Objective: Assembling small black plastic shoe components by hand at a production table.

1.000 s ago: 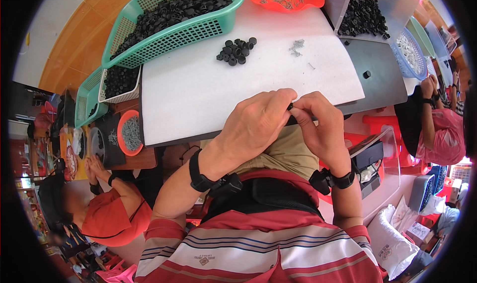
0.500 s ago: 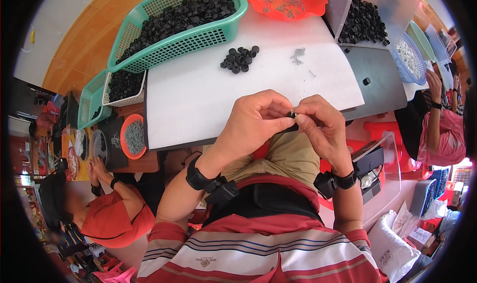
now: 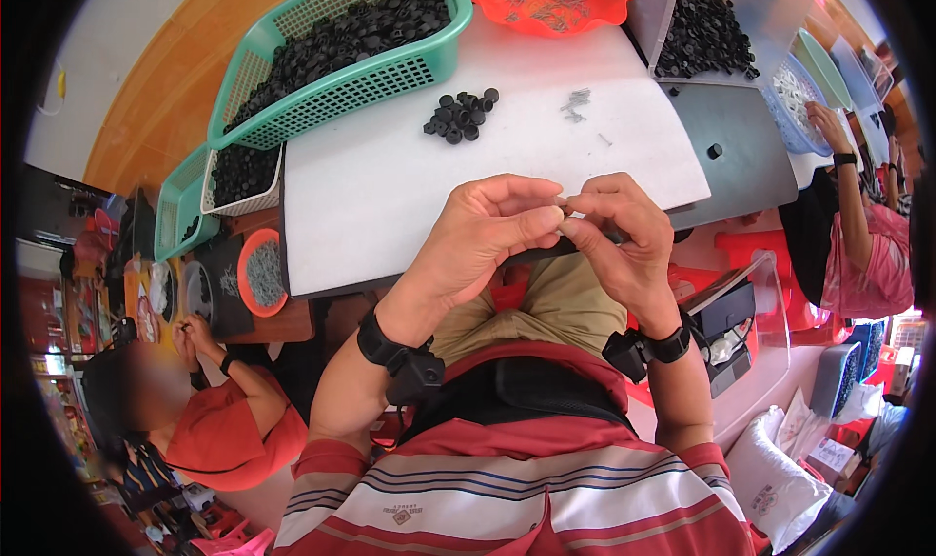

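My left hand (image 3: 487,226) and my right hand (image 3: 626,239) meet fingertip to fingertip above the near edge of the white foam sheet (image 3: 361,195). Both are closed in a pinch. Between them is a small black cap, almost wholly covered by the fingers now; whether my right fingertips also hold a metal piece I cannot make out. Beyond the hands lies a loose pile of round black caps (image 3: 460,117). To its right are several small silvery screws or pins (image 3: 575,105), with a single one (image 3: 605,139) lying apart.
A green basket (image 3: 341,100) of black parts stands at the far left, beside a red scalloped bowl (image 3: 546,19) with metal pieces. A clear bin (image 3: 668,29) of black parts is far right. An orange bowl (image 3: 244,273) sits left. Co-workers sit on both sides.
My fingertips have shifted slightly left and up and closed more over the black cap, which showed between them before. The view has moved a little. The right-hand co-worker's hand has moved to the blue basket.
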Tool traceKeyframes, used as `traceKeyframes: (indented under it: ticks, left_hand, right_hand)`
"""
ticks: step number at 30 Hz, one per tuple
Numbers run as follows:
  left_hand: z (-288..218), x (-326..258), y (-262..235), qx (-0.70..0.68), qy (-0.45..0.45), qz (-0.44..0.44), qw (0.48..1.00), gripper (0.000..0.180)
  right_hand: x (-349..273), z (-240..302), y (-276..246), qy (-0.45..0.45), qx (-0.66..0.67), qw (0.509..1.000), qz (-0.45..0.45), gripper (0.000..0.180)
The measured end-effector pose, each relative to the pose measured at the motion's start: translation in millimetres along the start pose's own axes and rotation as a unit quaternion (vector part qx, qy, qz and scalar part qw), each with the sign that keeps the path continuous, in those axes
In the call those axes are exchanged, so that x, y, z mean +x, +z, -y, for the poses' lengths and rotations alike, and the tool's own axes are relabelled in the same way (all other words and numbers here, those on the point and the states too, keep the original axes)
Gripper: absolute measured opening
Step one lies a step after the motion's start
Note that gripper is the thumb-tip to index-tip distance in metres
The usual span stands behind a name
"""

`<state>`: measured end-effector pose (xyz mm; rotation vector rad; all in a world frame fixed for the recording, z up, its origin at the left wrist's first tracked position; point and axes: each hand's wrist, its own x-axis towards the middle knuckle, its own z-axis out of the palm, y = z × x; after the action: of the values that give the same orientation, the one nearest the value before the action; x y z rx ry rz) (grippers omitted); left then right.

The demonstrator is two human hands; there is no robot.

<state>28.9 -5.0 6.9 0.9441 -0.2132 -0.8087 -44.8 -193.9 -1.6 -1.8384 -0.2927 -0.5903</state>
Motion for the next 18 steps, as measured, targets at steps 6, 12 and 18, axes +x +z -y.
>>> traceKeyframes:
  ticks: [6, 12, 18]
  left_hand:
    - [5.3, 0.7, -0.6, -0.061, -0.016, 0.002, 0.998, 0.022]
    - [5.8, 0.6, 3.9, -0.075, -0.023, -0.009, 0.997, 0.021]
    - [8.3, 1.6, 7.0, -0.067, -0.010, -0.012, 0.998, 0.020]
  right_hand:
    - [-2.6, -6.8, 4.8, -0.016, 0.014, 0.999, -0.044, 0.022]
    - [-1.4, -4.6, 6.1, -0.047, -0.049, 0.996, -0.053, 0.025]
    - [-1.4, -4.3, 7.7, -0.087, -0.110, 0.987, -0.077, 0.025]
